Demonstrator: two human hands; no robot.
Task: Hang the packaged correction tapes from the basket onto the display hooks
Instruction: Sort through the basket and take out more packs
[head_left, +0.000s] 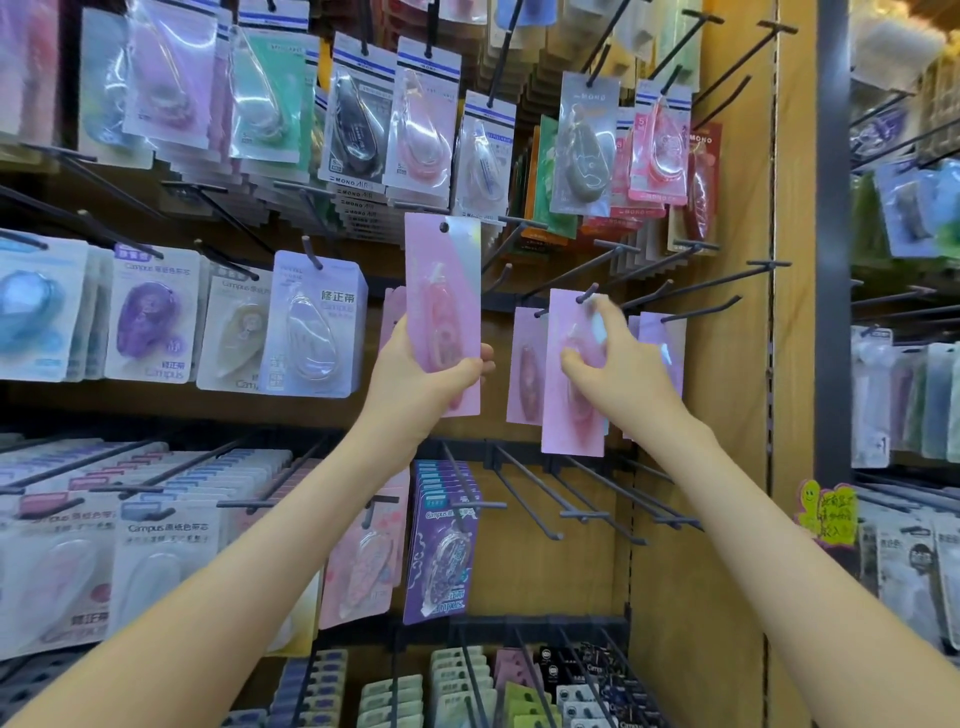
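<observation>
View from a head camera, looking at a shop display wall crowded with hanging stationery packs.

The left grip (418, 371) is clenched around the lower half of a pink correction tape pack (441, 291). Its thumb is on one long edge and its fingers wrap the other. The pack stands upright in front of the wall, touching no hook. The punched hole (443, 227) at its top is free.

To the right, a second pink pack (571, 415) hangs with its top on a dark hook (589, 295). The right grip (618, 364) is against this pack, thumb on the card face and fingers reaching up near the hook tip. Those fingers are blurred, so I cannot tell whether they pinch the card or only touch it.

Another pink pack (527, 374) hangs just behind and to its left. Bare hooks (701, 312) stick out to the right, near a wooden side panel (737, 364). The basket is out of view.

The pack looks light. It appears to be a thin, fairly stiff card with a clear plastic bubble over the tape. Its glossy face may be slippery, and the card around the hole could probably tear or bend if forced. Holding it low by the card edges seems best, as it keeps the hole visible for threading onto a hook.
</observation>
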